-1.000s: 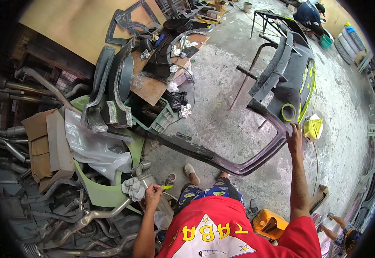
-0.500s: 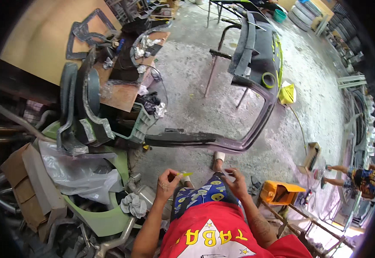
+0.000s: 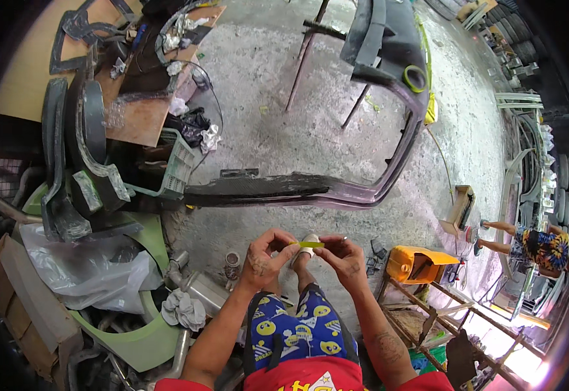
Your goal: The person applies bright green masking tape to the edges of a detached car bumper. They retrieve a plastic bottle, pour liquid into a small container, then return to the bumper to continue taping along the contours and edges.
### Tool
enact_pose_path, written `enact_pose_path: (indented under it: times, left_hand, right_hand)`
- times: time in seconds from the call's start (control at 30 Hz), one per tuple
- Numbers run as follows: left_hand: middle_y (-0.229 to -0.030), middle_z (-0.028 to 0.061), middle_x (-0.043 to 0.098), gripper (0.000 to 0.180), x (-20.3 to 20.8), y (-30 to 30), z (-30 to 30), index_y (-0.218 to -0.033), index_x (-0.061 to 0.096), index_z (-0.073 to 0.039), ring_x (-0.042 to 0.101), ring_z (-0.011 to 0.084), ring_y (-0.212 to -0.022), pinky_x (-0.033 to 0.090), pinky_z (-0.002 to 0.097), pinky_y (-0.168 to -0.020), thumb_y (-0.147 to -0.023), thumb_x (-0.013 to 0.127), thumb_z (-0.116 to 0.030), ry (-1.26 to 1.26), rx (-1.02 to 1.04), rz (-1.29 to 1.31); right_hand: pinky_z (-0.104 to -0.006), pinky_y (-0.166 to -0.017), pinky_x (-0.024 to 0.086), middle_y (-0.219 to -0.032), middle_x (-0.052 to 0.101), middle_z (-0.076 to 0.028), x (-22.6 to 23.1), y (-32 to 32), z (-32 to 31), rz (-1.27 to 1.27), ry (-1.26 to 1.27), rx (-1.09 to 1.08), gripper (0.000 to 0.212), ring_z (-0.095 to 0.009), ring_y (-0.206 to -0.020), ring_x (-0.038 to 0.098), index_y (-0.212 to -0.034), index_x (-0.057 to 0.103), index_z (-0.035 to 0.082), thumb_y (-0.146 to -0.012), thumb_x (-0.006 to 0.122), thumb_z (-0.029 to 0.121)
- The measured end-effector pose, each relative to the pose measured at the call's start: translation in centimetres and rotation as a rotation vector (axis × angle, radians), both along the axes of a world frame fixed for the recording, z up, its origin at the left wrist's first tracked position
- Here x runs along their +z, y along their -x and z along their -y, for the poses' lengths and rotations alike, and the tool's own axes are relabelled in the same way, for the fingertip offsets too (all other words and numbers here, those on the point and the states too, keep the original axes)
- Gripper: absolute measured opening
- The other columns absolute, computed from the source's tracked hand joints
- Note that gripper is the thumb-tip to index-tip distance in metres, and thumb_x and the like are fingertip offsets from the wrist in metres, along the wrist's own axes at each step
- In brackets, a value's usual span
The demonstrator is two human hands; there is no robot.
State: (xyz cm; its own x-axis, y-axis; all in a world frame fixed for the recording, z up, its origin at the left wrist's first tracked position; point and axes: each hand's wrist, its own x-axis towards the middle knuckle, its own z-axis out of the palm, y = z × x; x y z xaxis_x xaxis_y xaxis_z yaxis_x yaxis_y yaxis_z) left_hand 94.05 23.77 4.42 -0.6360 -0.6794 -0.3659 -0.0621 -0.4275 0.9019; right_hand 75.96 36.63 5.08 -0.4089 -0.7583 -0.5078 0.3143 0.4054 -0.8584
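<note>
A short yellow-green strip of tape [image 3: 308, 244] stretches level between my two hands, above my shod foot. Its left end is pinched by the thumb and fingers of my left hand [image 3: 263, 259]. My right hand [image 3: 344, 262] closes on the other end between thumb and fingertips. Just beyond my hands runs a long dark car bumper [image 3: 268, 193], which bends away on the right toward a raised part on a stand. A ring-shaped roll of yellow-green tape [image 3: 407, 81] rests on that bumper's far right part.
On the left, dark moulded parts [image 3: 55, 150] and a green-grey crate [image 3: 181, 163] crowd a wooden table. Plastic sheeting [image 3: 82, 277], a cardboard box [image 3: 30, 319] and metal pipes lie nearer. An orange container [image 3: 418, 260] sits right, above a rusty frame. Another person [image 3: 539, 251] is at far right.
My hands have come together, and the right now grips the tape strip's free end. The view has shifted, with the bumper sitting higher in it. One foot has stepped forward.
</note>
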Motion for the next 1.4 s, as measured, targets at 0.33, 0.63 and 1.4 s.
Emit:
enact_pose_path:
  times: [0.33,0.63,1.4]
  left_hand:
    - [-0.114,0.0110,0.066,0.013,-8.1,2.9,0.9,-0.101,0.070,-0.001,0.061,0.0131,-0.098,0.050,0.0256,-0.083,-0.090,0.076,-0.002,0.350,0.224,-0.033]
    - [-0.120,0.0064,0.061,0.042,-11.0,2.5,-2.4,-0.125,0.068,0.001,0.057,0.0102,-0.091,0.048,0.0231,-0.079,-0.090,0.081,-0.017,0.225,0.439,0.016]
    - [-0.101,0.0068,0.065,0.015,-11.8,3.6,1.3,-0.097,0.073,-0.002,0.060,0.0134,-0.086,0.050,0.0261,-0.077,-0.084,0.081,-0.002,0.600,0.433,0.013]
  right_hand:
    - [-0.0273,-0.078,0.057,-0.092,0.076,-0.009,-4.9,3.9,3.4,-0.510,0.111,0.162,0.014,-0.016,-0.085,0.073,-0.097,0.074,0.000,-0.085,0.075,-0.006]
    - [-0.0269,-0.070,0.052,-0.086,0.072,-0.007,-7.3,2.5,4.3,-0.654,0.236,0.230,0.018,-0.015,-0.076,0.067,-0.095,0.072,0.003,-0.081,0.076,-0.007]
    - [-0.0264,-0.083,0.054,-0.105,0.070,-0.009,-8.7,6.1,3.3,-0.583,0.323,-0.199,0.051,-0.013,-0.099,0.066,-0.127,0.062,0.001,-0.081,0.079,-0.010]
